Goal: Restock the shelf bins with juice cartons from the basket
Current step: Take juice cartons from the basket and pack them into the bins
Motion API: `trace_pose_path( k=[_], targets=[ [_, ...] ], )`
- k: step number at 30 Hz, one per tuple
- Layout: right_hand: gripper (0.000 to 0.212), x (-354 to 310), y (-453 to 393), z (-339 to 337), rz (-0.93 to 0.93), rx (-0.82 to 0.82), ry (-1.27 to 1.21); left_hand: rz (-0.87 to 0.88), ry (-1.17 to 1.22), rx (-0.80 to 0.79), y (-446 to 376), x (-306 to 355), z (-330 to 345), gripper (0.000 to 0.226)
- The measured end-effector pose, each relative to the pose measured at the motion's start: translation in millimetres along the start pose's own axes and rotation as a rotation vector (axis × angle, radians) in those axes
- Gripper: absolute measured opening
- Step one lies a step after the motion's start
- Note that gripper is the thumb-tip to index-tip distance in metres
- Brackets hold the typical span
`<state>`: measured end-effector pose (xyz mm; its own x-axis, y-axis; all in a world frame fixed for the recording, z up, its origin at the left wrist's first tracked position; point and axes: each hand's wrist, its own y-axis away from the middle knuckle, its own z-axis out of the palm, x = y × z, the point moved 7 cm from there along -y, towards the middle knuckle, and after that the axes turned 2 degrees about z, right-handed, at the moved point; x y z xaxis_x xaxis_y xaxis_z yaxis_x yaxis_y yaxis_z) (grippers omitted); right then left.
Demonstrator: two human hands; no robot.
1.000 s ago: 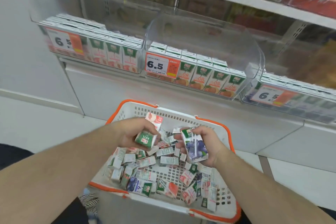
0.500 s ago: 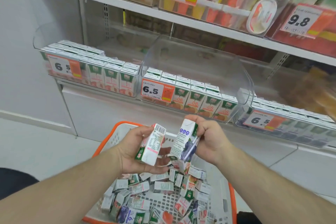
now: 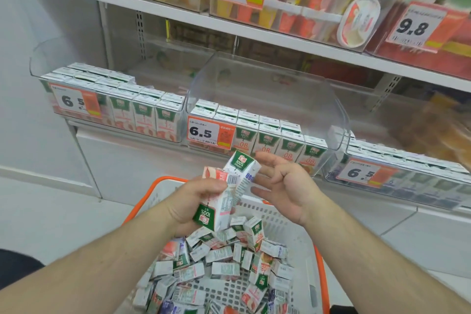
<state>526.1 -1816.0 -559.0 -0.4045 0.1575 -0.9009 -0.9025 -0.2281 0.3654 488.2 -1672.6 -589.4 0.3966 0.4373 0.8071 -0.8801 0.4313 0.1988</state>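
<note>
My left hand [image 3: 193,201] grips two juice cartons [image 3: 230,187] together above the basket, one with a red-and-white end, one with a green top. Just to their right, my right hand [image 3: 285,186] is open, palm up, with its fingertips by the green-topped carton. Below lies the white basket with an orange rim [image 3: 319,275], holding several loose cartons [image 3: 221,262]. On the low shelf stand three clear bins: the left bin [image 3: 114,107] and the right bin [image 3: 397,166] look full, while the middle bin [image 3: 328,120] has cartons only along its front.
Price tags reading 6.5 hang on each bin front. An upper shelf [image 3: 229,25] overhangs the bins, carrying cups and packets with tags 9.9, 16.8 and 9.8. White floor tiles lie to the left of the basket.
My right hand has passed its carton to my left hand, which now holds both. The right hand has opened. The view has tilted up a little.
</note>
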Motion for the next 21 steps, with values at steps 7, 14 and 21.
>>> trace_pose_path(
  k=[7,14,21],
  targets=[
    [0.034,11,14,-2,0.061,0.092,0.221,0.337,-0.903,0.093,-3,14,3,0.045],
    [0.036,8,31,-5,0.037,0.135,0.344,0.479,-1.178,-0.028,6,10,33,0.024],
    [0.014,-47,46,-52,-0.212,0.351,0.318,0.567,-1.063,-0.030,-28,16,103,0.034]
  ],
)
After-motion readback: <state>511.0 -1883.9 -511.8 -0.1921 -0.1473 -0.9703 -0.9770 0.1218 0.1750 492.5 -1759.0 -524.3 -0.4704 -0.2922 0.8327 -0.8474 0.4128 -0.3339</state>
